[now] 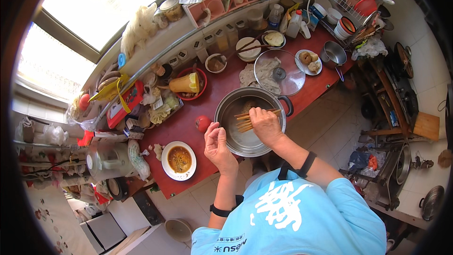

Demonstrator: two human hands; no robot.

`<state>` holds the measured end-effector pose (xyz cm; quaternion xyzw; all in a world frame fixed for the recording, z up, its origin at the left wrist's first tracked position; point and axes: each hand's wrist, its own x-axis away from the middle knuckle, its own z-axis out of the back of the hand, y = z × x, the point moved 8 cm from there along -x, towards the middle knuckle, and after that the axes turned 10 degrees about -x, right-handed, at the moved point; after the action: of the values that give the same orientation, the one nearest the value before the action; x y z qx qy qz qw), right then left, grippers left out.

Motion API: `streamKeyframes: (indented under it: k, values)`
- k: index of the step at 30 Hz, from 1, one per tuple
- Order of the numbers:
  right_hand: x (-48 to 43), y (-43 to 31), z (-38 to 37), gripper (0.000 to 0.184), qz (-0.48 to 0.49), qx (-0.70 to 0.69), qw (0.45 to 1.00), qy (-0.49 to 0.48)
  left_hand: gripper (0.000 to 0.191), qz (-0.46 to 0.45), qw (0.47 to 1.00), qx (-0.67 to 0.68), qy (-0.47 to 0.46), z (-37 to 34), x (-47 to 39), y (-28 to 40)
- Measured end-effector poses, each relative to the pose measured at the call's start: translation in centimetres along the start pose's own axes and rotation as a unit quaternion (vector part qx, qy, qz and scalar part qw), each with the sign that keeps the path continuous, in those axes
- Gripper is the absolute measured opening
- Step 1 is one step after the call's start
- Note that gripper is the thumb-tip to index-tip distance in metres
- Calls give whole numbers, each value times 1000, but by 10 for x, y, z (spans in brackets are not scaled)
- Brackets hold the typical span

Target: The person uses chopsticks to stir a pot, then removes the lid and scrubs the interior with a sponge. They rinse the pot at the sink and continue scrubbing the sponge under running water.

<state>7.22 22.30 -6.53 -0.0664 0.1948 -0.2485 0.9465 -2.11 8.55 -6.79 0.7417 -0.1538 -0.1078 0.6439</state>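
Observation:
My right hand [263,125] grips a bundle of slender wooden sticks [244,125], apparently chopsticks, over a steel pot [220,113]. One stick lies crosswise to the others. Inside the pot, a brownish round shape sits against the far side, partly hidden; I cannot tell what it is. My left hand [220,147] is raised by the pot's left rim, palm turned up, fingers loosely curled and thumb apart, with nothing visible in it. A tomato [203,124] rests on the red table [152,159] just beyond those fingers.
A glass lid [293,71] lies partly over a grey cloth [247,77] behind the pot. To the left stands a plate of brown sauce [179,159]. A red bowl [203,90] holds a squash [182,84]. A small saucepan [332,55] stands at the table's right end.

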Motion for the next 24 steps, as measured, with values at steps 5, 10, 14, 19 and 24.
streamKeyframes:
  k: [5,10,14,19,24]
  values:
    - [8,24,10,7,-62,-243,967,46,15,30,995,65,-65,-6,-5,-13]
    - [37,76,-9,11,-283,-603,743,53,18,35,992,81,-93,-12,-5,-21]
    - [58,97,-11,16,-297,-561,772,21,20,42,991,39,-117,-18,-4,-32]
    - [76,124,-20,17,-290,-580,757,82,17,25,987,-94,-127,-28,-8,-62]
    - [73,141,-21,26,-299,-547,782,28,16,23,968,-208,-137,-36,-8,-98]
